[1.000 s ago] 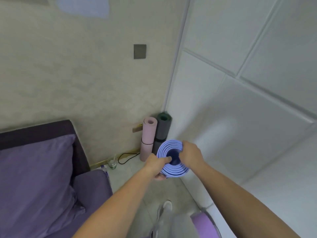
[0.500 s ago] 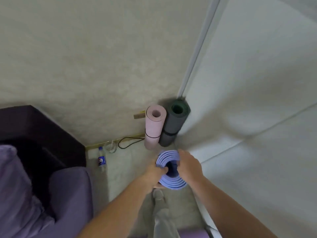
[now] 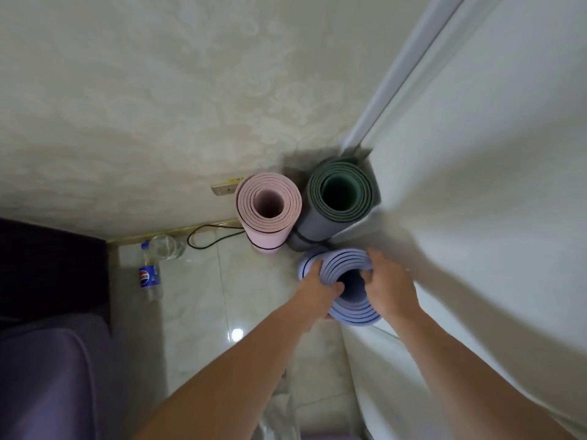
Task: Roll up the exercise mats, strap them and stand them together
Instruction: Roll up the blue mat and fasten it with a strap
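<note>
I look straight down into a room corner. A rolled pink mat (image 3: 269,204) and a rolled dark green mat (image 3: 341,198) stand upright side by side against the wall, each with a dark strap low around it. Just in front of the green one, a rolled lilac-blue mat (image 3: 341,265) stands on end. My left hand (image 3: 317,289) grips its top rim from the left, fingers hooked into the hollow core. My right hand (image 3: 389,284) grips the rim from the right. The lower part of the lilac-blue roll is hidden under my hands.
A white panel wall (image 3: 476,217) runs along the right, close to the lilac-blue roll. On the tiled floor (image 3: 197,300) lie a Pepsi bottle (image 3: 148,274), a clear cup (image 3: 166,246) and a black cable (image 3: 209,237). A purple sofa (image 3: 47,376) fills the lower left.
My view has tipped further down and come closer to the corner. The lilac-blue roll has moved forward with both hands and now stands right by the green and pink rolls.
</note>
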Tool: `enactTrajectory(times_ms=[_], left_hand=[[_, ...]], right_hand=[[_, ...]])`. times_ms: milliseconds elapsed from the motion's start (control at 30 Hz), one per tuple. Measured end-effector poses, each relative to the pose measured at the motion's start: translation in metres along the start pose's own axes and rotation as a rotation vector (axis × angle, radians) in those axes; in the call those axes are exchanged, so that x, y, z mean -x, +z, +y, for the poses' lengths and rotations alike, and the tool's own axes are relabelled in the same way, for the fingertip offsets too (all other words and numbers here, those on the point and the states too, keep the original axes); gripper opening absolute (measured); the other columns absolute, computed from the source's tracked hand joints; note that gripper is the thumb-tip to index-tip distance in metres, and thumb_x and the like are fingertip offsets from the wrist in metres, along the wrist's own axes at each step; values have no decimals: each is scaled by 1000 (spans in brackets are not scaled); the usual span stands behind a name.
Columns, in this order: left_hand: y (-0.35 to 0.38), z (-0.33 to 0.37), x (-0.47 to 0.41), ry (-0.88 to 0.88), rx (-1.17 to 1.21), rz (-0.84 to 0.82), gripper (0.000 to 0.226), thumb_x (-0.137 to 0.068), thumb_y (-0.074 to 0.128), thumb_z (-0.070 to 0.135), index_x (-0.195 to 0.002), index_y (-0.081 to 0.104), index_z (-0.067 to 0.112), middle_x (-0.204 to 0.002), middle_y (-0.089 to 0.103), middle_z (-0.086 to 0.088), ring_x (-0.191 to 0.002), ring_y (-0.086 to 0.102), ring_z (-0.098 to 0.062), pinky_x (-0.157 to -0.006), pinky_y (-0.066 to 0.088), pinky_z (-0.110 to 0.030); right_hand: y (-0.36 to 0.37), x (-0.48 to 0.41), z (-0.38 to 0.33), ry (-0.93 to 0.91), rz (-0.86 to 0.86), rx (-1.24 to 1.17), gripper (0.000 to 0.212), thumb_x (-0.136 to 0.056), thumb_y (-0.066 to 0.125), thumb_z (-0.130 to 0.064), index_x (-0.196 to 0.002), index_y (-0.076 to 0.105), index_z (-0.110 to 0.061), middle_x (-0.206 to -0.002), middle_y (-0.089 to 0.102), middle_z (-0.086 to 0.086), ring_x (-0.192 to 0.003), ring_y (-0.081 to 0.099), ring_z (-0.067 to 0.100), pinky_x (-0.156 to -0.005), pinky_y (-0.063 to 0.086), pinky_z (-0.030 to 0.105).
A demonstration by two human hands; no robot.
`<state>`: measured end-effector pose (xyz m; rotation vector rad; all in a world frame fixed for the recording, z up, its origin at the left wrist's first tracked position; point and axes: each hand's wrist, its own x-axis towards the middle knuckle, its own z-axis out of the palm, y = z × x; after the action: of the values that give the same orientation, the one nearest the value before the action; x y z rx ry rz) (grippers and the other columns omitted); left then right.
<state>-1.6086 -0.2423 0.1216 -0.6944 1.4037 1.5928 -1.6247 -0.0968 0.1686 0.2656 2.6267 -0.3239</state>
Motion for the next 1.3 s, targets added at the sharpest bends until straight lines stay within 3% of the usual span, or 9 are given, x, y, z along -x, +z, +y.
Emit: enactTrajectory(times_ms=[200, 300, 433, 533, 633, 733, 1033, 1200, 1300], left_hand=[[3, 37, -36, 53, -32, 18, 55, -90, 68, 21, -139, 43, 30, -126, 59, -8, -113, 61, -34, -81, 59, -56], [-1, 40, -38, 68, -12, 46, 65, -79, 76, 34, -136, 46, 32, -127, 57, -7, -112, 61, -33, -75, 61, -52], [-7, 38, -31, 54, 73, 86, 77, -67, 81, 51, -132, 51, 21, -129, 60, -8, -107, 66, -29, -68, 63, -39], [-7, 41, -25, -23, 81, 40, 75, -66, 70, 65, -127, 58, 21, -124, 64, -6, -102, 70, -26, -72, 63, -41], [-5, 40, -20, -60, 108, 36, 41, -91, 57, 51, -119, 63, 22, -120, 67, -7, -101, 70, -29, -81, 62, -45], [0, 40, -18, -28, 49, 97, 36, -100, 50, 47, -124, 60, 22, -121, 66, -9, -96, 72, -32, -85, 60, -48], [8, 41, 19, -37, 41, 124, 35, -103, 38, 50, -128, 51, 30, -119, 60, 4, -102, 68, -26, -92, 56, -44], [1, 43, 55, -19, 61, 196, 24, -105, 38, 47, -91, 51, 33, -91, 54, 14, -97, 65, -26, -100, 51, -48], [-12, 42, 89, 17, 46, 227, 24, -105, 38, 46, -95, 53, 29, -96, 57, 11, -100, 66, -29, -99, 52, -47]], right_hand=[[4, -45, 4, 50, 154, -17, 50, -94, 54, -13, -142, 45, -11, -133, 55, 18, -117, 56, 39, -88, 46, 45], [2, -46, -5, 102, 175, -54, 57, -93, 55, -19, -147, 39, -13, -143, 46, 16, -123, 51, 38, -92, 46, 45], [11, -13, -16, -102, 493, -6, 55, -91, 48, -28, -141, 49, -6, -143, 47, 20, -128, 47, 39, -99, 44, 49], [26, -7, -13, -213, 377, 60, 62, -98, 34, -42, -146, 41, -4, -155, 32, 22, -143, 30, 38, -112, 31, 51], [44, -10, -7, -186, 274, 188, 71, -101, 20, -53, -151, 33, -5, -159, 25, 19, -148, 22, 35, -115, 26, 53], [49, -15, -8, -180, 313, 222, 70, -101, 24, -53, -151, 34, -5, -158, 28, 19, -148, 23, 35, -117, 21, 50], [47, -6, 0, -231, 292, 231, 73, -97, 31, -56, -150, 36, -6, -157, 29, 22, -146, 24, 38, -116, 23, 53], [33, 16, -8, -243, 320, 181, 67, -95, 30, -52, -142, 45, -7, -150, 37, 25, -140, 33, 42, -111, 31, 55], [18, 40, -23, -260, 342, 106, 60, -92, 34, -47, -136, 49, -8, -139, 47, 23, -126, 47, 44, -104, 40, 53]])
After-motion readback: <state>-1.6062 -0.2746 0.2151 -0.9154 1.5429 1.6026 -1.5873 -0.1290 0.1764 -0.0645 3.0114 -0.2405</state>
